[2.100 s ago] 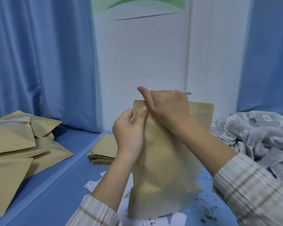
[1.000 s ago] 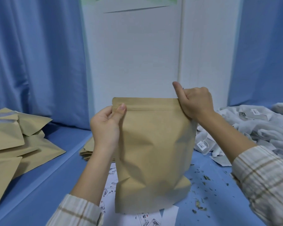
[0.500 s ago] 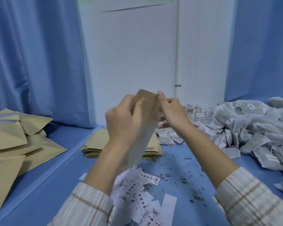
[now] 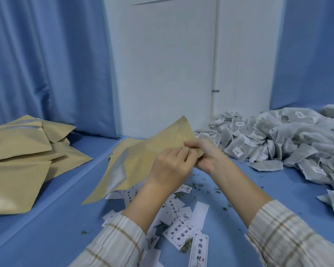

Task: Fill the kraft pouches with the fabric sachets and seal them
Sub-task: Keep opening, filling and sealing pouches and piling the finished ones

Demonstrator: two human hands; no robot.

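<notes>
A kraft pouch (image 4: 143, 157) lies tilted above the blue table, its silver-lined bottom gusset turned down to the left. Both hands hold its upper right edge. My left hand (image 4: 172, 166) pinches that edge from the near side, fingers curled. My right hand (image 4: 204, 155) grips the same edge from the right, thumb on top. A large heap of grey fabric sachets (image 4: 278, 139) with small white tags fills the right of the table.
Filled kraft pouches (image 4: 21, 157) are piled at the left. A flat stack of kraft pouches (image 4: 121, 146) lies behind the held one. White printed label strips (image 4: 181, 224) and dried herb crumbs are scattered in front. Blue curtains and a white wall stand behind.
The pouch was held upright by its top corners. It has since swung down to a tilted, near-flat position, and both hands have come together at one edge, lower over the table.
</notes>
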